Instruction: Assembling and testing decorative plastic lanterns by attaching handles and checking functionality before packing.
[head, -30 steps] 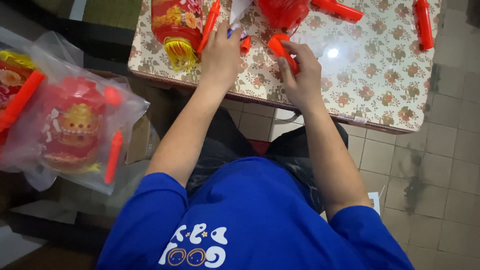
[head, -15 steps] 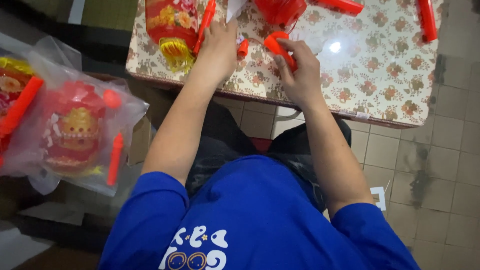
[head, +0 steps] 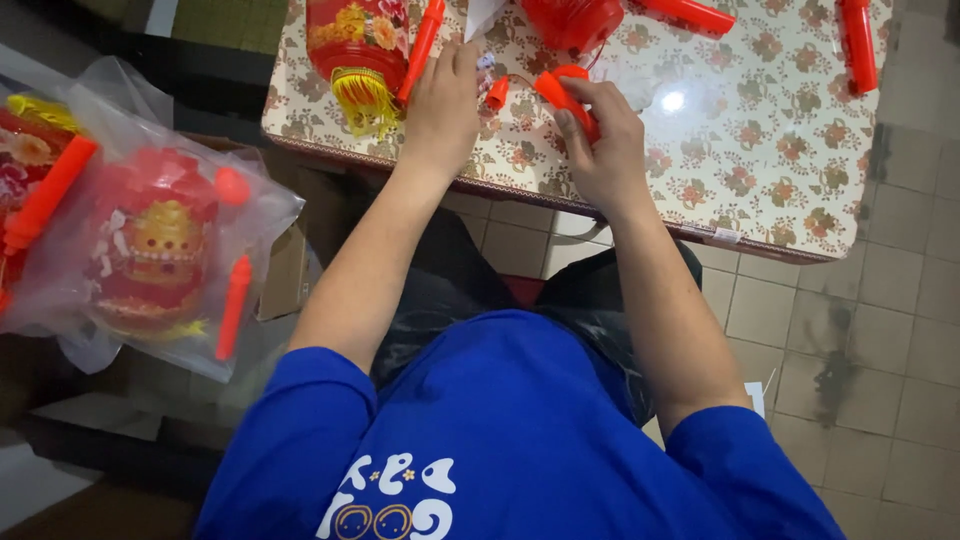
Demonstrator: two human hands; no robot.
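Observation:
My right hand (head: 601, 145) grips a red plastic handle stick (head: 562, 96) over the near part of the floral table (head: 760, 150). My left hand (head: 443, 110) rests on the table beside it, fingers curled by a small orange-red cap piece (head: 496, 95); what it pinches is hidden. Just left of that hand lies a red paper lantern (head: 350, 45) with a yellow tassel and a red stick (head: 420, 45) across it. Another red lantern body (head: 572, 20) sits at the far edge, above my right hand.
More red sticks lie on the table at the top (head: 690, 14) and top right (head: 857, 45). Clear plastic bags (head: 160, 250) with packed red lanterns and sticks rest at my left, over a cardboard box. Tiled floor (head: 860, 330) shows at the right.
The view has shifted slightly. Both hands stay at the same spot on the table, the right still on the red stick.

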